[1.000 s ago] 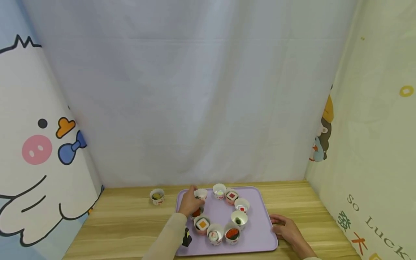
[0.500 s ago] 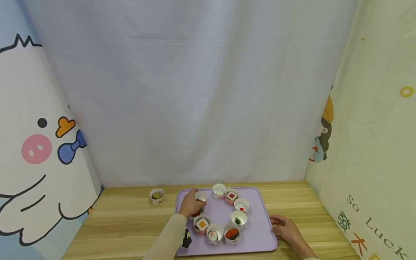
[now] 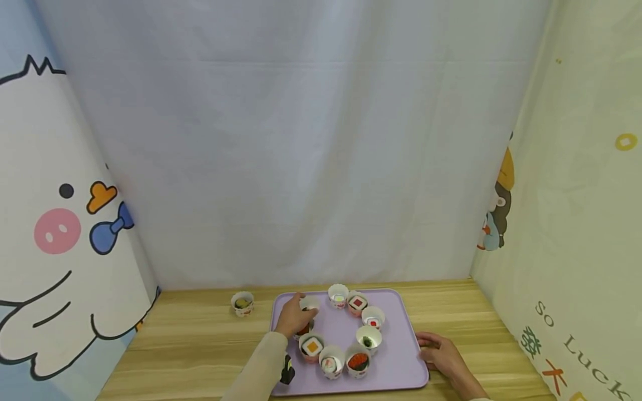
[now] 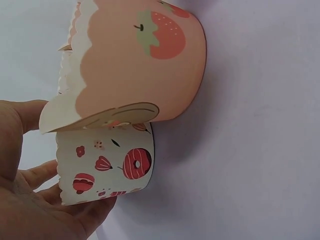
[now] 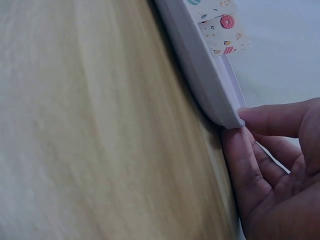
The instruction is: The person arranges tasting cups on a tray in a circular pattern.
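Note:
My left hand (image 3: pixel 292 317) reaches over the left side of a lilac tray (image 3: pixel 396 362) and grips a white paper baking cup (image 3: pixel 311 302) at its far left. In the left wrist view, fingers curl around this donut-print cupcake cup (image 4: pixel 102 165). A pink strawberry-print cup (image 4: pixel 135 60) stands against it there. My right hand (image 3: pixel 441 356) pinches the tray's right rim. The right wrist view has the thumb above the tray rim (image 5: pixel 220 100) and a finger below it.
Several cups form a ring on the tray, among them one with red roe sushi (image 3: pixel 358 361), one with an orange-centred roll (image 3: pixel 312 346) and one with green filling (image 3: pixel 368 340). Another cup (image 3: pixel 243 304) stands on the wooden table (image 3: pixel 200 345), left of the tray. A curtain (image 3: pixel 311 167) hangs behind.

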{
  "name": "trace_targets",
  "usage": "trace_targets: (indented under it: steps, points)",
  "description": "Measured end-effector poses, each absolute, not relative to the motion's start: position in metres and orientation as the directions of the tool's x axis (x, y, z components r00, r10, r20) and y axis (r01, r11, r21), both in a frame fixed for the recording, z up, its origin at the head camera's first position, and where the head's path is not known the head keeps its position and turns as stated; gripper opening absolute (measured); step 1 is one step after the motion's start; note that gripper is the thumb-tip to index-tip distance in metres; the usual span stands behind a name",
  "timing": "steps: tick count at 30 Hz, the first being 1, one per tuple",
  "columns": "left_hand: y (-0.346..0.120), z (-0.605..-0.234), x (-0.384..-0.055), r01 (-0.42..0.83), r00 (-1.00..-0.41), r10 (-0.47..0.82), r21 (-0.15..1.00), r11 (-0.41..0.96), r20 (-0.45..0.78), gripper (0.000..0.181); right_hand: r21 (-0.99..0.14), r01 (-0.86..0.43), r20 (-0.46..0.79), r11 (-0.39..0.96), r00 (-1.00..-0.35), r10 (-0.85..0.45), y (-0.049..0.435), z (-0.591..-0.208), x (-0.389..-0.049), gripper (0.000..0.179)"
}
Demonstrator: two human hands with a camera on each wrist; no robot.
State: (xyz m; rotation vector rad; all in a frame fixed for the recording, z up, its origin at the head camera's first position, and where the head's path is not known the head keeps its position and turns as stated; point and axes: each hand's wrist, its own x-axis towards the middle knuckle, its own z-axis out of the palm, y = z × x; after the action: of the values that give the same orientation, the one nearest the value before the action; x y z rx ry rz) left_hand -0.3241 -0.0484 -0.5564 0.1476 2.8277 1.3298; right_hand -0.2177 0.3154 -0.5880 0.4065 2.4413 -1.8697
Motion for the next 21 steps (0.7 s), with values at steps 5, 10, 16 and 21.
trace_targets:
  steps: [5, 10, 16, 21]
  points:
    - [-0.051, -0.558, -0.323, 0.08, -0.996, 0.084, 0.779, 0.622, 0.035, 0.059, -0.944, 0.225, -0.19, 0.242, -0.969, 0.16, 0.316, -0.587, -0.217, 0.056]
    - [-0.053, -0.558, -0.323, 0.072, -0.997, 0.069, 0.782, 0.619, 0.037, 0.061, -0.943, 0.227, -0.19, 0.242, -0.967, 0.167, 0.315, -0.588, -0.217, 0.056]
    - [-0.057, -0.555, -0.319, 0.07, -0.997, 0.057, 0.784, 0.617, 0.044, 0.063, -0.941, 0.235, -0.191, 0.243, -0.963, 0.193, 0.314, -0.589, -0.218, 0.055]
    - [-0.061, -0.549, -0.317, 0.113, -0.994, 0.076, 0.785, 0.609, 0.083, 0.06, -0.941, 0.238, -0.193, 0.24, -0.961, 0.196, 0.313, -0.588, -0.217, 0.055]
